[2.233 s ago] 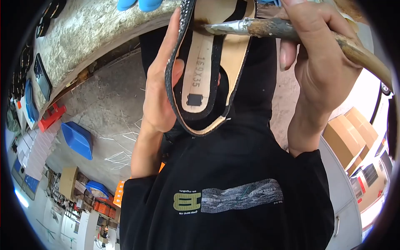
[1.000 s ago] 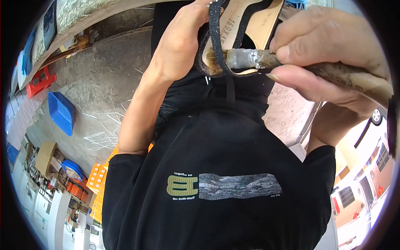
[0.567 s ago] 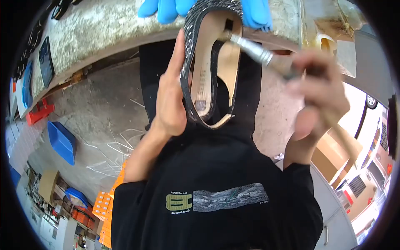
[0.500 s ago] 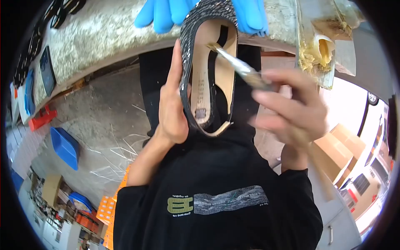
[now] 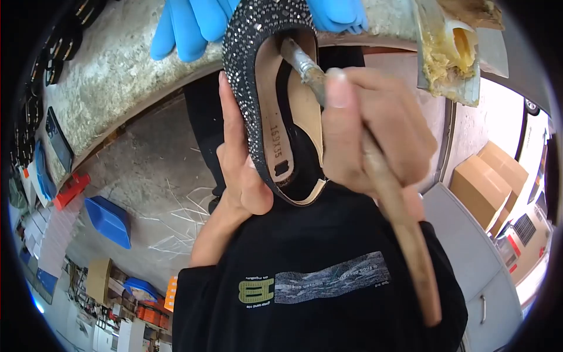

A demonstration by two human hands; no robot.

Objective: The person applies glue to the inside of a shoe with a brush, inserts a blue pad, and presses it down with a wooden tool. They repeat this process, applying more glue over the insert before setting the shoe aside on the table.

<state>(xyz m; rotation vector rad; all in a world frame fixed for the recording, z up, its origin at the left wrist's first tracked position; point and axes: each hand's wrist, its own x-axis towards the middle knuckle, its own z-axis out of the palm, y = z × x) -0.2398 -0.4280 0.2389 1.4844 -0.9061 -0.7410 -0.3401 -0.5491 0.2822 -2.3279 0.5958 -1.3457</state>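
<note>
A black shoe (image 5: 249,111) covered in shiny studs is held up in front of me, its opening facing me and its heel end toward my body. My left hand (image 5: 239,170) grips it along the left side. Inside lies a beige insole (image 5: 271,111) with stamped numbers. My right hand (image 5: 378,129) is closed round the wooden handle of a brush (image 5: 404,223). The brush's metal collar reaches into the shoe toward the toe, where the bristles are hidden. Blue gloves (image 5: 202,26) lie behind the shoe on the worktop.
The stone-like worktop (image 5: 126,64) curves ahead of me. A glue-crusted container (image 5: 460,50) sits at its right, a phone (image 5: 59,138) and dark shoes (image 5: 61,50) at the left. A blue dustpan (image 5: 108,220) lies on the floor; cardboard boxes (image 5: 481,188) stand right.
My right hand has moved up and left, pushing the brush deeper into the toe. The shoe has shifted slightly left and turned, so more of its studded side shows.
</note>
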